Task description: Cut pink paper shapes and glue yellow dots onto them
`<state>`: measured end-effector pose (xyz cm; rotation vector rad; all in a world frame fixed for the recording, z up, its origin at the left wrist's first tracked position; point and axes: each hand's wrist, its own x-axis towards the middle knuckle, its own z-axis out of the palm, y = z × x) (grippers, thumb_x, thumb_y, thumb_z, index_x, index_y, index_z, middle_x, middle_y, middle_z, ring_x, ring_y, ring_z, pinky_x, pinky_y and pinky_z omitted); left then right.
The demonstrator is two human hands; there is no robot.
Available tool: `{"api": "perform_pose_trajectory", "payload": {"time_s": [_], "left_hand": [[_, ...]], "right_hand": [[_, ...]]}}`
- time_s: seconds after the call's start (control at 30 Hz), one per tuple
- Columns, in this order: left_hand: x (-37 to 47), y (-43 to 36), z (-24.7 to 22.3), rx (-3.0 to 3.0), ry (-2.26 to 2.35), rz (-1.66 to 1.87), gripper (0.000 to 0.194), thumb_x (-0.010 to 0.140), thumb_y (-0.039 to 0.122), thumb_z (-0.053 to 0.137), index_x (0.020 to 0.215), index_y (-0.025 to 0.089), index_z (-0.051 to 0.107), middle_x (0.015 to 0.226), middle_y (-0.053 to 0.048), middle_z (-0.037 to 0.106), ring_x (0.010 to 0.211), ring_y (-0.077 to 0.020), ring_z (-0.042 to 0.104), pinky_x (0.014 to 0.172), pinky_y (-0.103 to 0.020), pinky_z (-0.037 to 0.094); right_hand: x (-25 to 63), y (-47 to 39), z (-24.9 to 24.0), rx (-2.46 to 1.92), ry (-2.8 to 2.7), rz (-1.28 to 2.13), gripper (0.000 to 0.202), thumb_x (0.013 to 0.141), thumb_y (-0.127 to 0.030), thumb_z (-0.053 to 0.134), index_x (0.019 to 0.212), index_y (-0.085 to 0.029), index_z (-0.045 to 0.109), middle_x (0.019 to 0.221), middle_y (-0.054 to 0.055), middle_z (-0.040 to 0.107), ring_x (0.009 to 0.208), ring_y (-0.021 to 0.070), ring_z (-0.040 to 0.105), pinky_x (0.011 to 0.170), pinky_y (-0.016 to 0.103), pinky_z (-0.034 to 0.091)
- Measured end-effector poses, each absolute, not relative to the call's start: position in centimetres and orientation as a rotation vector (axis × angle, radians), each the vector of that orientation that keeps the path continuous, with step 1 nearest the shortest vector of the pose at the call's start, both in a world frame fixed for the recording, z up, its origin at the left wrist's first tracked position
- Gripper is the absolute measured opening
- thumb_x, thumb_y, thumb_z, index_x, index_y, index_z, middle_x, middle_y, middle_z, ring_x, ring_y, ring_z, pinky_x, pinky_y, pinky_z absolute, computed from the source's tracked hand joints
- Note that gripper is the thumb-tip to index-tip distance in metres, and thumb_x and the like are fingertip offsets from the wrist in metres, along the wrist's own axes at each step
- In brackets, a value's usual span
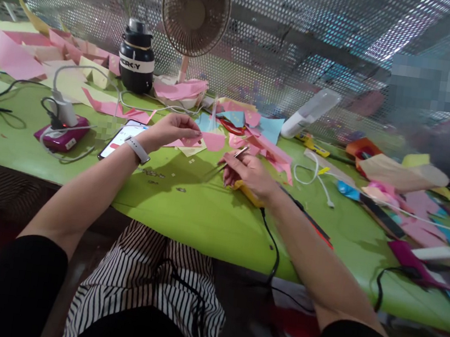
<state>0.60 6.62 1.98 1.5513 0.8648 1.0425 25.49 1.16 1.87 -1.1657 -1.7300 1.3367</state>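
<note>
My left hand (178, 129) is raised over the green table, its thumb and fingers pinched together beside pink paper (214, 141); anything between the fingertips is too small to tell. My right hand (245, 170) is closed around thin metal tweezers (240, 152), with a yellow corded tool (249, 194) just under it. Which of the two its lower fingers touch, I cannot tell. Small metallic pieces (153, 174) lie on the table below my left hand, and another small piece (181, 189) lies nearer the table's front edge. A phone (124, 138) sits behind my left wrist.
On the left are a purple power strip (63, 133) and coiled white cable. A black bottle (136, 65) and a fan (196, 12) stand at the back. Paper scraps (418, 213), cables and a second purple strip (414, 262) lie on the right.
</note>
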Motion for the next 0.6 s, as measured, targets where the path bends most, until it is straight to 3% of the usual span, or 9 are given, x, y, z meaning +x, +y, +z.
{"api": "perform_pose_trajectory", "payload": {"time_s": [0.17,0.27,0.4,0.5,0.6], "left_hand": [[0.7,6.7,1.9,1.533,0.866,1.074,0.008,0.078,0.014,0.077,0.082,0.009,0.072,0.073,-0.004,0.070,0.066,-0.0094,0.061,0.068,-0.025,0.048],[0.7,6.8,1.8,1.516,0.865,1.096,0.005,0.078,0.011,0.076,0.080,0.009,0.071,0.071,-0.004,0.069,0.063,-0.0088,0.060,0.066,-0.025,0.047],[0.7,7.0,1.6,1.511,0.860,1.104,0.005,0.078,0.011,0.076,0.080,0.010,0.071,0.070,-0.004,0.069,0.062,-0.0089,0.060,0.065,-0.025,0.048],[0.8,7.0,1.5,1.514,0.864,1.099,0.007,0.077,0.011,0.077,0.080,0.009,0.071,0.070,-0.004,0.069,0.062,-0.0087,0.060,0.066,-0.025,0.048],[0.9,7.0,1.5,1.518,0.875,1.099,0.006,0.077,0.010,0.076,0.080,0.009,0.071,0.069,-0.003,0.068,0.062,-0.0083,0.060,0.066,-0.025,0.048]], "right_hand": [[24.2,0.9,2.8,-1.146,-2.042,0.999,0.052,0.076,-0.069,0.073,0.070,-0.020,0.058,0.053,-0.006,0.049,0.043,0.0078,0.045,0.043,0.023,0.035],[24.0,0.7,2.6,-1.212,-2.104,0.911,0.047,0.082,-0.065,0.069,0.076,-0.019,0.064,0.055,-0.003,0.057,0.046,0.0105,0.053,0.047,0.025,0.041],[24.3,0.7,1.8,-1.310,-2.075,1.106,0.044,0.079,-0.061,0.073,0.077,-0.017,0.071,0.064,0.005,0.072,0.058,0.0169,0.068,0.054,0.027,0.052],[24.4,0.5,0.7,-1.255,-1.981,1.184,0.045,0.075,-0.057,0.079,0.091,-0.015,0.076,0.071,0.009,0.076,0.065,0.0206,0.073,0.055,0.029,0.056],[24.1,-0.1,-0.6,-1.095,-1.959,1.090,0.045,0.077,-0.054,0.079,0.101,-0.016,0.079,0.086,0.011,0.080,0.077,0.0237,0.077,0.068,0.036,0.063]]}}
